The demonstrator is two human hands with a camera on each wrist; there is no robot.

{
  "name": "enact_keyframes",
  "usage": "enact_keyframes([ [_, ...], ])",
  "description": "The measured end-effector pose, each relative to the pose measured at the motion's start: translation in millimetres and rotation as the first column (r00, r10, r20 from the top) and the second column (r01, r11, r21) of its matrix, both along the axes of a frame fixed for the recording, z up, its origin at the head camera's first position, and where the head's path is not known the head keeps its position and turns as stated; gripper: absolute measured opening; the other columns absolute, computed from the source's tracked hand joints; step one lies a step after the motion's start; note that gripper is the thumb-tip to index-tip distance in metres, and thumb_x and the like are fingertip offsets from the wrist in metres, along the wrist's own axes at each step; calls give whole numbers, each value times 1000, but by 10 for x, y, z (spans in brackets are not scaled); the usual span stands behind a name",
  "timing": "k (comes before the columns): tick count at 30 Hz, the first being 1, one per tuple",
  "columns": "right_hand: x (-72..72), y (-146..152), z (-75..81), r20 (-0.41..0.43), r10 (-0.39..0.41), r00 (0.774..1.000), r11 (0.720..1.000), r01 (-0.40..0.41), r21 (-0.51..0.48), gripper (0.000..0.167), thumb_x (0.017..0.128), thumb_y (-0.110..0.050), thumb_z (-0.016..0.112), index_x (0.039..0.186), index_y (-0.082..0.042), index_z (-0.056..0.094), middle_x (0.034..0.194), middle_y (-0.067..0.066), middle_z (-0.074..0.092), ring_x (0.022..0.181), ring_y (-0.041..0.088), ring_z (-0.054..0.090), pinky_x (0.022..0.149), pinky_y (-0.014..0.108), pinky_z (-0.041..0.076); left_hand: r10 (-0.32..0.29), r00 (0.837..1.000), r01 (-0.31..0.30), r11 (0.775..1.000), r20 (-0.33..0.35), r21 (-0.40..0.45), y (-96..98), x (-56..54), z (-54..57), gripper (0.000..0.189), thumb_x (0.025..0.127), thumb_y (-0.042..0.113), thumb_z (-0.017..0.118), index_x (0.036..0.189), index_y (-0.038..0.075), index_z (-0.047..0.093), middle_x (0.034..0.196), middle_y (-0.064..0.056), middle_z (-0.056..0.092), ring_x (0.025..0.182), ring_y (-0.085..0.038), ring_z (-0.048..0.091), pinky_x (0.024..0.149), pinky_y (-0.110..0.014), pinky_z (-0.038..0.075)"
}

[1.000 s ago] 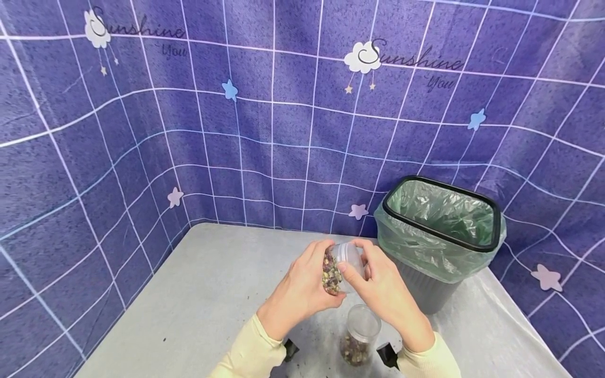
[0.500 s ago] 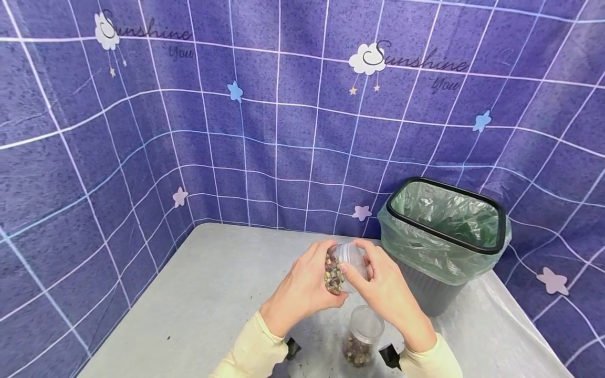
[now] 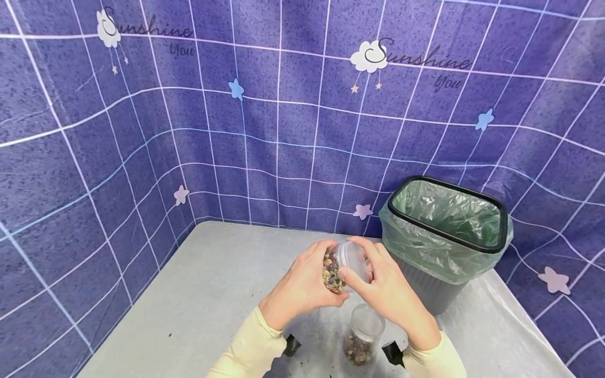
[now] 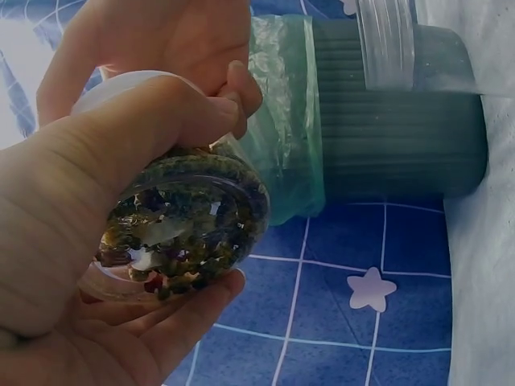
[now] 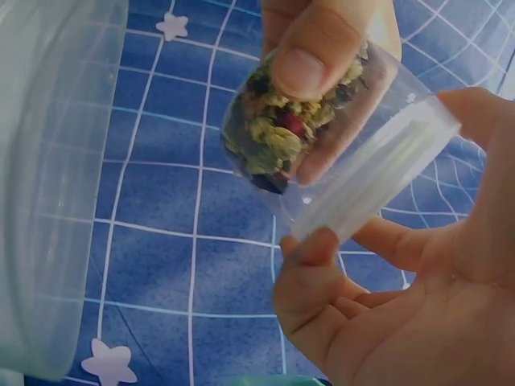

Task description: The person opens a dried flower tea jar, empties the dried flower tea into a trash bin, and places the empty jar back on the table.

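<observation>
A clear plastic jar (image 3: 333, 273) with dried flower tea (image 5: 278, 133) inside is held tilted on its side above the table. My left hand (image 3: 302, 283) grips its body near the base, with the thumb across the side in the left wrist view. My right hand (image 3: 389, 286) holds the translucent lid end (image 5: 390, 165) by its rim, fingers curled round the edge. The dried pieces lie toward the base end. Below the hands, a second clear jar (image 3: 360, 346) stands upright, partly filled with similar dried pieces; whether a lid covers it I cannot tell.
A grey bin (image 3: 435, 294) with a green liner bag (image 3: 425, 252) and black rim stands to the right, close to my right hand. Dark crumbs dot the grey table (image 3: 222, 273). A purple gridded cloth (image 3: 293, 126) hangs behind and on both sides.
The head view has shifted slightly. Both hands keep the tilted jar in almost the same place, while my right fingers have moved a little on the lid's edge.
</observation>
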State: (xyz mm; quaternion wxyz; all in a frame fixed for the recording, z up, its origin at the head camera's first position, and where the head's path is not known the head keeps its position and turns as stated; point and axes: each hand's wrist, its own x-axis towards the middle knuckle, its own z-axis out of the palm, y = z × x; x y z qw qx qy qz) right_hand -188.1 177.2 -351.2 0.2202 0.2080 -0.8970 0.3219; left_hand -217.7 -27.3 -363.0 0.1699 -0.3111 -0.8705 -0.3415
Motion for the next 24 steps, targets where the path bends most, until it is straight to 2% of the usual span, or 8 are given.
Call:
enact_keyframes([
  [4,-12,23,15,19,38,999,999,-38,3,61,94,-42,73,147,-26,50,110,1,56,72,8,49,65,25,46,0,999,-1,1000,-33,-22,-9,-12,3,94,60,34,97,139,9,51,126,-3,63,111,-18,63,98,-36,54],
  [9,-38,43,31,56,82,995,997,-82,-2,62,96,-42,71,151,-28,45,116,2,57,71,6,53,64,25,48,3,998,-5,999,-59,-32,-27,-33,9,95,59,31,97,140,11,51,124,-3,62,106,-17,63,96,-35,55],
  [15,-55,65,18,97,148,984,989,-145,-37,66,96,-39,72,154,-32,41,121,4,58,77,8,60,66,26,54,-4,998,2,999,-57,-36,-56,-40,7,96,58,25,97,141,10,51,121,-4,61,99,-17,63,89,-34,57],
  [24,-87,93,-32,136,225,965,974,-217,-72,70,96,-36,73,156,-34,38,131,2,60,93,13,66,71,27,57,-8,998,5,998,-54,-59,-89,-53,-18,98,58,21,97,142,9,49,130,-8,60,107,-19,64,94,-36,56],
])
